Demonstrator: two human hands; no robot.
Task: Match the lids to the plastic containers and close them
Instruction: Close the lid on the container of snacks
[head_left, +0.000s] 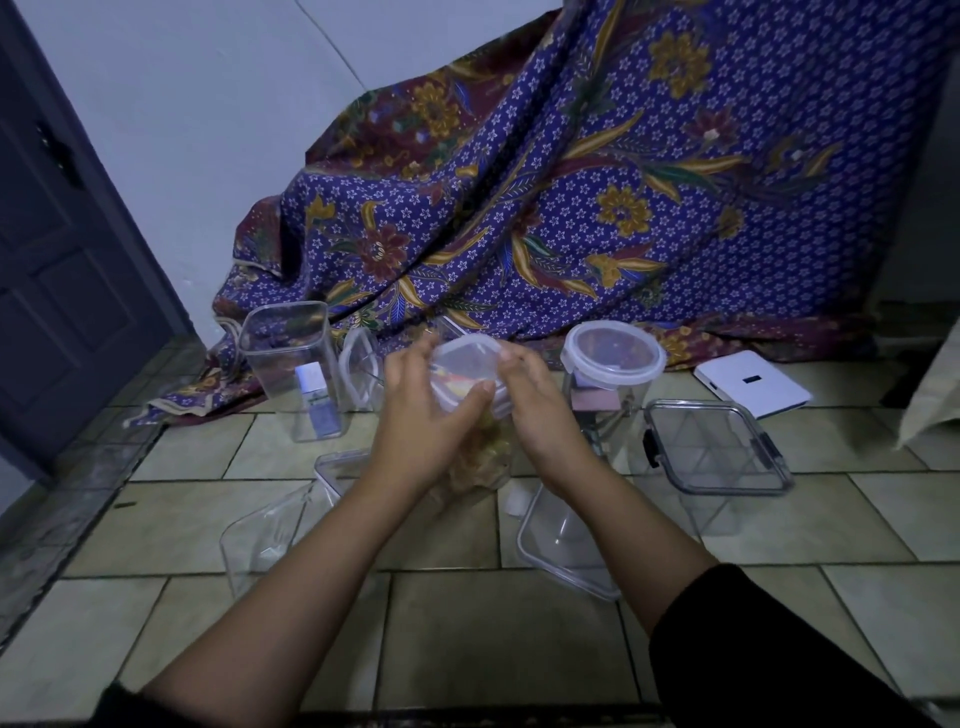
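At mid-frame, just above the tiled floor, the left hand and right hand both clasp the lid atop a filled container; uneven pressure there could leave one edge unseated or tip it over.

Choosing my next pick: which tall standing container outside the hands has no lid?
The tall square container at the left, open-topped with a small bottle inside. The round container wears a white-rimmed lid; the square one at right carries a black-latched lid.
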